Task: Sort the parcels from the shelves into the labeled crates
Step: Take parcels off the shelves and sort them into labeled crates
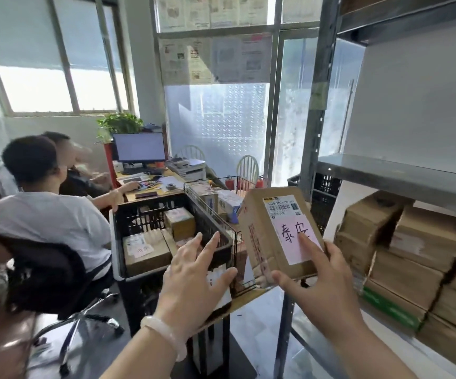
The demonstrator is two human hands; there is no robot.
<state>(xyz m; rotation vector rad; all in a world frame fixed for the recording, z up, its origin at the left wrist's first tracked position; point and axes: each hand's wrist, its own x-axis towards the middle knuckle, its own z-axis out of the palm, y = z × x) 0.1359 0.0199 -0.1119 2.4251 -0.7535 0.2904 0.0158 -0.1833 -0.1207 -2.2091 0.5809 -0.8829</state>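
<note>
My right hand point(319, 280) grips a brown cardboard parcel point(265, 242) from below, thumb lying on its pink handwritten label under a white barcode sticker. The parcel is held tilted in the air between the shelf and the crates. My left hand point(194, 272), with a pale bracelet on the wrist, hovers open over the near right corner of a black plastic crate point(145, 212) that holds several parcels. A wire basket point(210, 198) with more parcels stands just behind and right of that crate. Stacked brown parcels point(401, 253) fill the metal shelf on the right.
Two people sit at a desk point(150, 187) with a monitor on the left, one in a black office chair point(49, 272) close to the crate. The shelf's grey upright point(311, 132) rises right of the held parcel. Another black crate point(325, 192) sits behind it.
</note>
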